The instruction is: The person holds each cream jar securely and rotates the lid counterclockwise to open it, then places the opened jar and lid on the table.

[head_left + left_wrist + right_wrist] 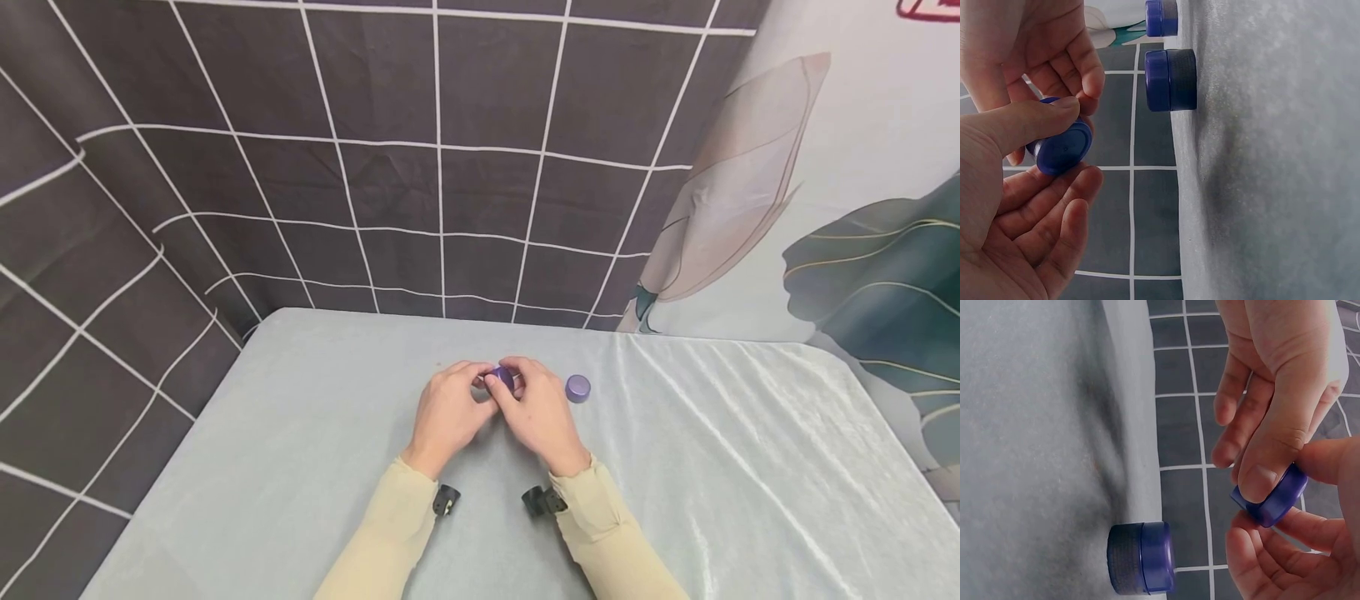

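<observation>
Head view: both hands meet above the grey table cloth (pixel 315 467), pinching one small purple lid (pixel 502 379) between them. The left hand (pixel 447 414) has its thumb curled over the lid's rim with fingers cupped below; the right hand (pixel 537 410) presses its thumb and fingertips on the opposite edge. In the left wrist view the lid (pixel 1060 147) sits clear of the cloth, held in the air just beside a small jar (pixel 1171 80), which stands on the cloth with a purple cap. A second purple piece (pixel 577 388) lies to the right of the lid (jar or loose cap, hard to tell at this size). The lid looks light, rigid and smooth, likely slippery; gripping across its rim seems safest.
</observation>
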Motion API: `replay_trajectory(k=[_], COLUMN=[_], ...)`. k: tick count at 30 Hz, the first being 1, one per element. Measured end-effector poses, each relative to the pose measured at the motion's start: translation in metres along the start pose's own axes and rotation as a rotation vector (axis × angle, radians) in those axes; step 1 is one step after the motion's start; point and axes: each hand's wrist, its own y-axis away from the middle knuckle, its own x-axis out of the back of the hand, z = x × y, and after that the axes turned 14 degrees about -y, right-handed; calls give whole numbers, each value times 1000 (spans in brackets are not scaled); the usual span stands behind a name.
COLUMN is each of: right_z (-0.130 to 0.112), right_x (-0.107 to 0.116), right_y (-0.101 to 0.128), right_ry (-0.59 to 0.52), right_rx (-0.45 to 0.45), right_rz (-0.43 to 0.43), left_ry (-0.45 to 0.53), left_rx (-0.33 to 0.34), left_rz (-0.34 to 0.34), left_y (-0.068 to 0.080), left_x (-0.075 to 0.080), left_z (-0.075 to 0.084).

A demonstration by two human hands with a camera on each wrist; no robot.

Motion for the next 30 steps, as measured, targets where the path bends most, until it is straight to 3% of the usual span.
replay_trajectory(k=[30], right_z=[0], right_x=[1], right_y=[0], right_ry=[8], right_rx=[30], right_rz=[-21], left_ry=[5], left_rx=[2], left_rz=[-4], left_y=[1], left_x=[2], left_z=[-1])
